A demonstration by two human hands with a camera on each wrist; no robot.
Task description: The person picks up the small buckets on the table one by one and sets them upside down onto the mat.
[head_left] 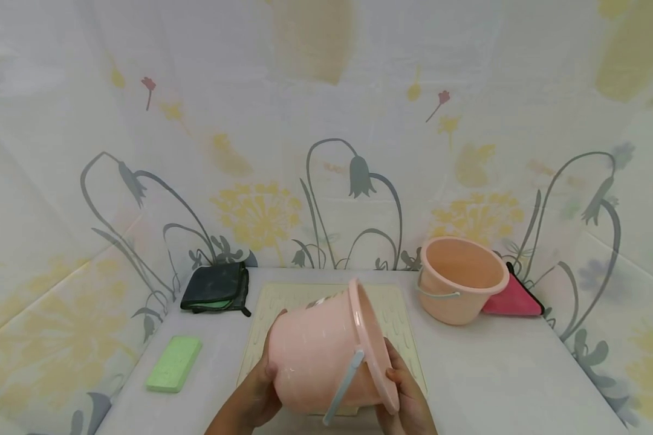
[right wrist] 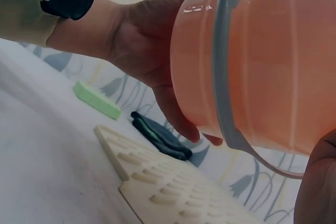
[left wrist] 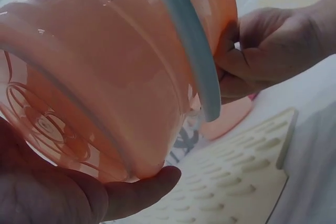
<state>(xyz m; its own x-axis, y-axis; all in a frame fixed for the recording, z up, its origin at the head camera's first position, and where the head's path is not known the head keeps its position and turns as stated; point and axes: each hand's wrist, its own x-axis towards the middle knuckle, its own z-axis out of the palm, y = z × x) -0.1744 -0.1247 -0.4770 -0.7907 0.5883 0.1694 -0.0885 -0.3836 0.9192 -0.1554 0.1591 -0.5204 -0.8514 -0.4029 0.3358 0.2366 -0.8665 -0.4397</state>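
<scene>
A pink plastic bucket [head_left: 315, 356] lies tipped on its side between my hands, close over the beige ridged board, its mouth turned to the right. My left hand [head_left: 258, 389] grips the base end; in the left wrist view its thumb lies along the bottom edge. At the other end my right hand [head_left: 408, 393] holds the rim, with the thumb on the outside. The grey-blue handle [head_left: 344, 386] hangs down across the near side. In the right wrist view, the left hand [right wrist: 149, 40] spreads round the base.
Behind and right stands a second peach bucket [head_left: 448, 309], with a red dark-edged piece [head_left: 517, 297] beside it. The beige board [head_left: 269, 302] lies mid-table. At left are a light green block [head_left: 174, 364] and a dark folded pouch [head_left: 214, 287]. A patterned curtain surrounds the table.
</scene>
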